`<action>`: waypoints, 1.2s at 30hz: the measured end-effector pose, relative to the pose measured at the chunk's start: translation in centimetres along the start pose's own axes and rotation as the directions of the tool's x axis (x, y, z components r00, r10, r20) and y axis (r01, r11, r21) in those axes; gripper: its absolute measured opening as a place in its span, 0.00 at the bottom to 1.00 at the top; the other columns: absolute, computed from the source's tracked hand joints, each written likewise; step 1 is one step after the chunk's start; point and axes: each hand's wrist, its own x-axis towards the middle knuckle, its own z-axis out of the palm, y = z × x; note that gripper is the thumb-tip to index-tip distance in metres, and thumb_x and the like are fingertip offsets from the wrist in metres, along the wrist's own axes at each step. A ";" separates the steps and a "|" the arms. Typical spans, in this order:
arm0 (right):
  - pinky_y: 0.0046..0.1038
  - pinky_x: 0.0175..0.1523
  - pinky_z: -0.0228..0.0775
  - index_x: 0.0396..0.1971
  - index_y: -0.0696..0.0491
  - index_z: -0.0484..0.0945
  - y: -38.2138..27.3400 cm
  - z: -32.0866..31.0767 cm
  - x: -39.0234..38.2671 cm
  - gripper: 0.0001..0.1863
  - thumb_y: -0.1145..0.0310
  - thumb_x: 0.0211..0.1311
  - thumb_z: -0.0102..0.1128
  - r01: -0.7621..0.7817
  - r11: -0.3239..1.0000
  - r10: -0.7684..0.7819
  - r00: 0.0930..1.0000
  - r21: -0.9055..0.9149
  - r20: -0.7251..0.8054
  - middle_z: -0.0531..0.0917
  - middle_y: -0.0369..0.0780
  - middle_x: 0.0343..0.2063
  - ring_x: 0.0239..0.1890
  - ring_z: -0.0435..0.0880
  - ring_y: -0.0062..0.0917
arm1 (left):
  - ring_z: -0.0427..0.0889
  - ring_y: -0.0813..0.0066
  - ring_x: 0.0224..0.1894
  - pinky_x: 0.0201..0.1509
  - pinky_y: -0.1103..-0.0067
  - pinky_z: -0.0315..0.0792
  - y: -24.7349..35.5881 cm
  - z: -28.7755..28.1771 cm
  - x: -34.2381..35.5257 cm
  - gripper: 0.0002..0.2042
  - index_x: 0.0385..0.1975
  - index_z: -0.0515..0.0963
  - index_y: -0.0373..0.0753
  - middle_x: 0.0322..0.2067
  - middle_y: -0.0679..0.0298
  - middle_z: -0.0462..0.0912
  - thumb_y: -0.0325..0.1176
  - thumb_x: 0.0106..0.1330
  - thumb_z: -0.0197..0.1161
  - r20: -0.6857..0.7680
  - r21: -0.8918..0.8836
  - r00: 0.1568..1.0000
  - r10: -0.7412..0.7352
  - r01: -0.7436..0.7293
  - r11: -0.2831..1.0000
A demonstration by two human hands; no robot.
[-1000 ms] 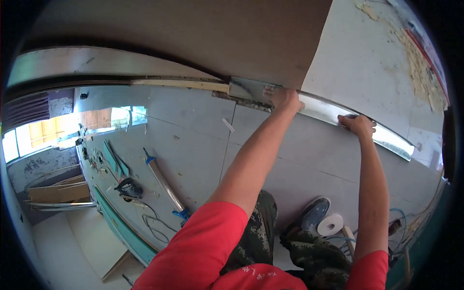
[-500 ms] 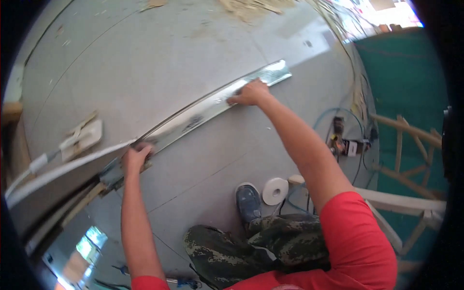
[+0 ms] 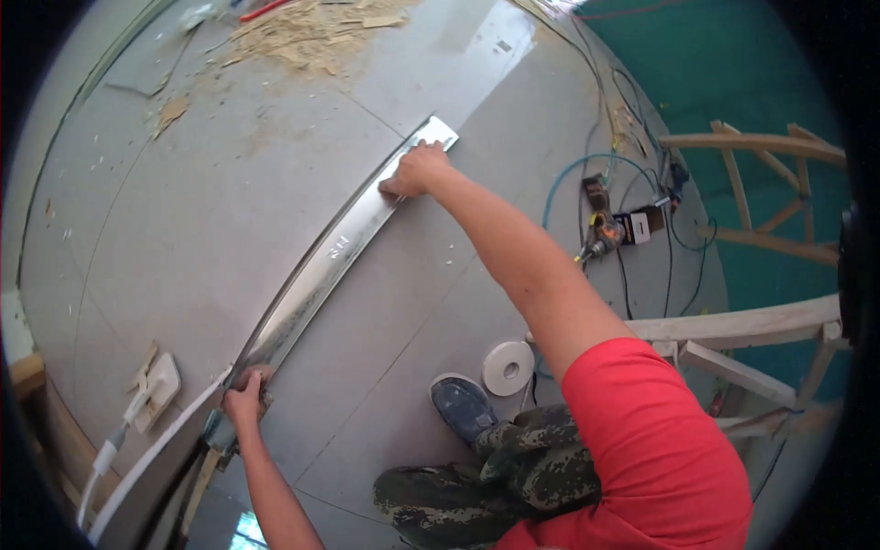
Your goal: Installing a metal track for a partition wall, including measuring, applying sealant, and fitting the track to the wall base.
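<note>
A long, shiny metal channel (image 3: 316, 268) slants from the lower left up to the upper middle. Near its far end, my right hand (image 3: 418, 171) is closed round it, fingers over one edge and thumb at the other. Closed on the near end is my left hand (image 3: 246, 401), its fingers partly hidden. Just below that hand, a grey metal piece (image 3: 218, 429) and a strip of wood run toward the lower left. How far the channel is off the floor I cannot tell.
Wood scraps (image 3: 307, 37) litter the grey tiled floor at the back. A roll of white tape (image 3: 507, 368) stands by my shoe. To the right are a cordless drill (image 3: 602, 231), cables and a wooden ladder-like frame (image 3: 742, 323). A white-headed tool (image 3: 160, 390) lies left.
My view has turned, and the channel now lies more steeply across it. Both hands keep their hold; the right appears farther left, and the left lower down.
</note>
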 end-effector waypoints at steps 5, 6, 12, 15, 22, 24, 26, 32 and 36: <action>0.43 0.66 0.52 0.53 0.64 0.73 1.7 0.6 -0.9 0.44 0.35 0.55 0.48 -0.011 0.995 0.010 1.000 0.101 0.017 0.70 0.54 0.58 0.63 0.66 0.42 | 0.80 0.45 0.46 0.51 0.64 0.72 0.0 1.9 0.9 0.41 0.38 0.77 0.17 0.39 0.34 0.80 0.61 0.47 0.68 0.004 0.018 1.000 0.025 -0.025 1.000; 0.42 0.67 0.52 0.57 0.66 0.68 2.8 1.2 -1.1 0.45 0.37 0.56 0.48 -0.041 0.995 0.045 0.998 0.095 -0.037 0.67 0.56 0.60 0.64 0.64 0.42 | 0.80 0.45 0.47 0.52 0.65 0.72 0.4 2.4 1.0 0.40 0.38 0.77 0.17 0.40 0.34 0.79 0.60 0.47 0.68 0.030 0.023 1.000 0.006 -0.006 1.000; 0.43 0.67 0.52 0.46 0.63 0.79 -1.5 1.0 0.6 0.36 0.42 0.55 0.49 0.124 0.983 -0.118 0.992 0.134 -0.049 0.77 0.51 0.52 0.63 0.66 0.45 | 0.82 0.58 0.47 0.53 0.69 0.72 -2.9 -1.4 0.9 0.34 0.41 0.78 0.21 0.43 0.45 0.82 0.53 0.51 0.69 0.172 -0.286 0.975 0.142 -0.089 0.954; 0.35 0.44 0.76 0.39 0.62 0.80 -3.2 3.3 1.0 0.28 0.49 0.52 0.56 0.021 0.938 -0.027 1.000 0.347 0.013 0.84 0.48 0.39 0.39 0.83 0.42 | 0.82 0.67 0.41 0.51 0.72 0.73 5.8 -5.4 -5.8 0.22 0.41 0.82 0.33 0.36 0.58 0.85 0.47 0.56 0.65 0.280 -0.233 0.938 -0.206 0.275 0.933; 0.40 0.56 0.69 0.51 0.56 0.77 7.0 2.8 6.9 0.33 0.40 0.62 0.48 0.224 0.975 -0.221 0.970 0.014 -0.098 0.80 0.52 0.46 0.50 0.79 0.43 | 0.67 0.50 0.62 0.66 0.63 0.60 -10.9 1.1 -28.5 0.24 0.57 0.69 0.36 0.57 0.47 0.71 0.39 0.63 0.59 -0.035 -0.090 0.982 0.187 -0.189 0.978; 0.39 0.55 0.69 0.47 0.57 0.79 -3.0 -1.1 -1.5 0.31 0.43 0.62 0.52 0.263 0.955 -0.195 0.907 0.138 -0.373 0.80 0.50 0.48 0.52 0.78 0.43 | 0.74 0.48 0.54 0.58 0.63 0.69 -19.1 0.4 -43.8 0.20 0.52 0.74 0.36 0.51 0.48 0.76 0.38 0.62 0.58 -0.059 -0.126 0.988 -0.139 0.131 0.983; 0.39 0.54 0.70 0.44 0.57 0.81 -9.7 -3.6 -8.1 0.27 0.48 0.57 0.59 0.472 0.880 -0.414 0.821 0.059 -0.393 0.81 0.49 0.46 0.49 0.79 0.44 | 0.78 0.47 0.47 0.50 0.60 0.72 -25.1 2.5 -57.8 0.20 0.51 0.74 0.35 0.44 0.47 0.80 0.38 0.61 0.58 0.101 -0.134 0.873 -0.477 0.487 0.863; 0.42 0.47 0.71 0.31 0.58 0.83 -24.1 -7.6 -22.5 0.21 0.53 0.57 0.56 0.860 0.511 -0.859 0.509 -0.014 -0.054 0.83 0.51 0.34 0.41 0.80 0.46 | 0.79 0.47 0.46 0.50 0.59 0.72 -29.3 15.0 -79.4 0.17 0.45 0.78 0.34 0.45 0.48 0.80 0.39 0.62 0.55 0.011 -0.199 0.704 -0.710 0.698 0.688; 0.41 0.43 0.72 0.32 0.56 0.83 -30.5 -7.0 -27.4 0.22 0.50 0.53 0.60 0.869 0.495 -0.869 0.495 0.000 -0.009 0.83 0.51 0.30 0.35 0.82 0.45 | 0.78 0.46 0.43 0.47 0.58 0.72 -32.2 16.6 -75.9 0.15 0.46 0.77 0.38 0.41 0.49 0.80 0.38 0.63 0.54 -0.084 -0.240 0.733 -0.675 0.642 0.728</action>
